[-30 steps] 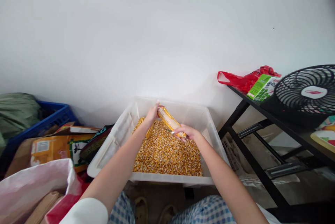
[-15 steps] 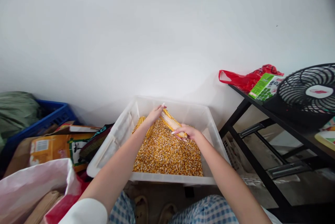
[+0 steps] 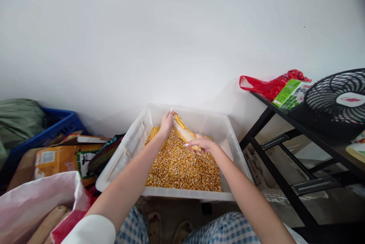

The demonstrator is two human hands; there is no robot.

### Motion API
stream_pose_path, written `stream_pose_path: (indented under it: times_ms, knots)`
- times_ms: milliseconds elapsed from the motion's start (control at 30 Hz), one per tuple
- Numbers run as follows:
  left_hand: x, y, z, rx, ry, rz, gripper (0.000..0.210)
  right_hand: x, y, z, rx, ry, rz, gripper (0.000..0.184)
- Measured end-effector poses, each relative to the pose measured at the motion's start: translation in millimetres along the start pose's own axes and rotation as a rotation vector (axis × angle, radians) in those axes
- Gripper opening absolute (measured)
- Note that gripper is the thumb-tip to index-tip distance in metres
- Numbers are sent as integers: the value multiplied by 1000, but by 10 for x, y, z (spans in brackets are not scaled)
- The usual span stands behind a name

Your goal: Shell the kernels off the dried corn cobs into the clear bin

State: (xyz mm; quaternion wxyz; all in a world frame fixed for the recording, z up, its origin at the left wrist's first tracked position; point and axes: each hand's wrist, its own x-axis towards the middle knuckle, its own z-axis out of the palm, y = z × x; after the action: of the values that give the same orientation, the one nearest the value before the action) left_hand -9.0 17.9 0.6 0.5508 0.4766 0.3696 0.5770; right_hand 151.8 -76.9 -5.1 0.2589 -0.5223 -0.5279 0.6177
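Between my hands is a partly stripped corn cob [image 3: 184, 129], tilted down to the right, with a pale bare strip along it and yellow kernels at its edges. My left hand [image 3: 167, 122] is closed on its upper end. Around the lower end, the fingers of my right hand [image 3: 202, 143] are wrapped. Loose corn kernels [image 3: 182, 171] lie heaped below in a translucent plastic bin [image 3: 230, 137]. Whole corn cobs [image 3: 154, 131] rest at the bin's left side, partly hidden behind my left forearm.
To the right stands a black table [image 3: 273, 109] with a fan [image 3: 339, 97], a green-and-white box [image 3: 291, 93] and a red plastic bag [image 3: 268, 86]. A blue crate [image 3: 64, 122], packages [image 3: 57, 160] and an open bag [image 3: 71, 190] crowd the left. A white wall [image 3: 182, 46] rises behind.
My left hand has shifted slightly left and down at the cob's upper end, and its fingers have changed position. My right hand still grips the lower end.
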Motion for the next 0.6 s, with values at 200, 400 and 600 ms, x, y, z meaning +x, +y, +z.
stream_pose_path:
  times_ms: [200,400,600]
  knots:
    - [58,3,-18,-258,-9,-236,47,109,31,88,-6,75,-160,34]
    - [-81,-64,121,-166,69,-235,57,219,56,352,-434,584,-168,29]
    - [-85,-102,165,-255,273,-326,61,270,72,698,-826,733,-163,28]
